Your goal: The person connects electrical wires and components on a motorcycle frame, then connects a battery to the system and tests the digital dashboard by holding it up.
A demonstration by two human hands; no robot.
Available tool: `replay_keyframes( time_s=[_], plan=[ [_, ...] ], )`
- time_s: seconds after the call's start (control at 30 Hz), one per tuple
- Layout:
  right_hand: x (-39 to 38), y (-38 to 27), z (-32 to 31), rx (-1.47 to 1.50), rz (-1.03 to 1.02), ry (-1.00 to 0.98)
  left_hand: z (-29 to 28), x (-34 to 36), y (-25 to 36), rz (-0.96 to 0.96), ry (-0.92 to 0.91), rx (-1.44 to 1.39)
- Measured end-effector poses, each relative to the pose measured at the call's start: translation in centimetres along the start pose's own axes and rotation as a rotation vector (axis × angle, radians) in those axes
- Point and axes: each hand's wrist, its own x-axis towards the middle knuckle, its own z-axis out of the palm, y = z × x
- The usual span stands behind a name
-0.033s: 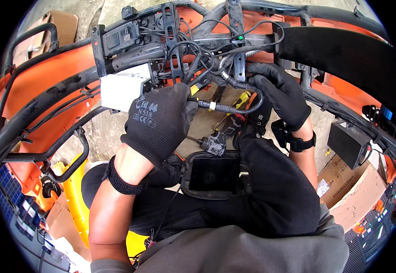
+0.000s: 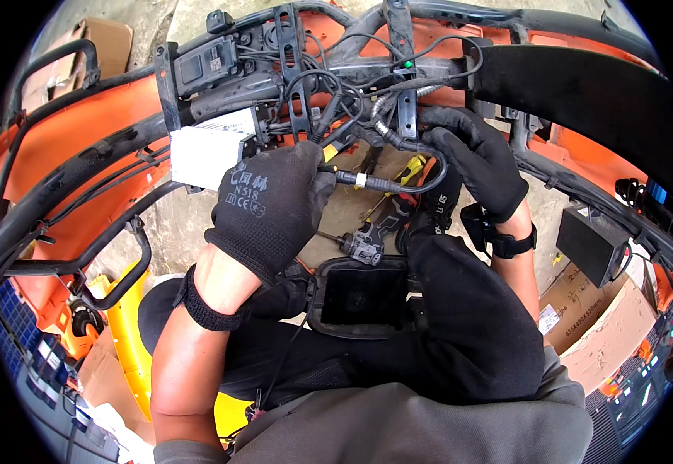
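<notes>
My left hand (image 2: pixel 270 209), in a black knit glove, is closed in a fist round one end of a black cable with an inline connector (image 2: pixel 379 185). From the connector the cable bends in a loop (image 2: pixel 440 174) up to my right hand (image 2: pixel 482 162). That hand, also gloved, pinches at the cable beside an upright metal bracket (image 2: pixel 407 114); its fingertips are partly hidden. A bundle of black wires and a silver-wrapped harness (image 2: pixel 380 116) hangs between the hands, along a black tubular frame (image 2: pixel 236 97). Left of my fist sits a white-faced box (image 2: pixel 209 155) with cables entering it.
On the ground below lies a power drill (image 2: pixel 365 243), near a dark open tray (image 2: pixel 359 298). Orange panels (image 2: pixel 73 151) flank the frame. A black box (image 2: pixel 593 241) hangs at right above an open cardboard carton (image 2: pixel 607 325). A wide black panel (image 2: pixel 568 85) spans the far right.
</notes>
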Motion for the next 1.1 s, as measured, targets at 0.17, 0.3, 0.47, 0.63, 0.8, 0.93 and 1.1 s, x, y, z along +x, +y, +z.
replay_keyframes(
  time_s=[0.17,0.3,0.47,0.63,0.8,0.93,1.1],
  plan=[
    [-0.04,-0.06,-0.01,-0.006,-0.006,-0.006,0.09,-0.02,-0.03,0.019,0.012,-0.011],
    [-0.02,-0.06,-0.05,0.012,-0.009,-0.017,0.19,-0.10,-0.02,0.036,0.036,-0.017],
    [-0.01,0.06,-0.06,0.011,-0.008,-0.010,0.31,-0.18,-0.09,0.036,0.048,-0.018],
    [0.03,0.16,0.00,-0.006,0.009,0.004,0.37,-0.21,-0.22,0.057,0.059,-0.006],
    [0.05,-0.27,-0.09,-0.007,0.031,-0.023,0.42,-0.22,-0.20,0.044,0.041,0.015],
    [-0.07,-0.67,-0.13,0.038,0.034,-0.038,0.40,-0.17,-0.17,0.043,0.030,0.011],
    [0.02,-0.46,0.02,0.007,0.010,-0.019,0.49,-0.23,-0.23,0.035,0.028,-0.002]
  ],
)
